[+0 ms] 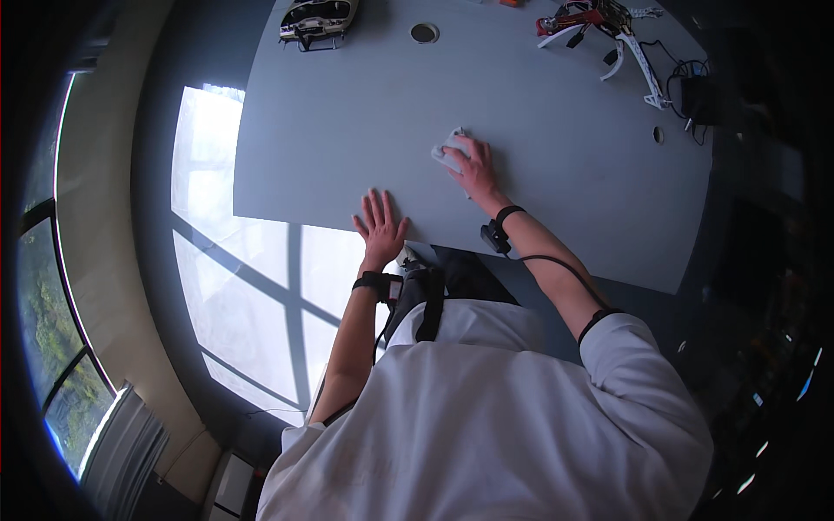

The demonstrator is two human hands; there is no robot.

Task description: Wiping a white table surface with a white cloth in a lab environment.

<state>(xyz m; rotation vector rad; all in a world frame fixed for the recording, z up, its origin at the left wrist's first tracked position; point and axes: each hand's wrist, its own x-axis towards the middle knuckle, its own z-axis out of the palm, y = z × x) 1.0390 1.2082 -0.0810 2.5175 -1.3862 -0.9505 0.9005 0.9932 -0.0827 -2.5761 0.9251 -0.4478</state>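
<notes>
My right hand [477, 169] presses a crumpled white cloth or wipe [448, 155] against the grey tabletop [347, 113], with its fingers bent over the cloth's right side. Part of the cloth is hidden under the palm and fingers. Nearer the table's front edge, my left hand [380, 228] lies flat, fingers spread, holding nothing. Each wrist wears a black strap with a small device on it, and a cable runs up my right forearm.
At the far right stands a drone frame [630, 52] with white legs, beside black cables [686, 74]. A black-and-white device [314, 24] sits at the far left. Round holes [424, 33] pierce the tabletop. Sunlight from a window [52, 304] falls on the floor at left.
</notes>
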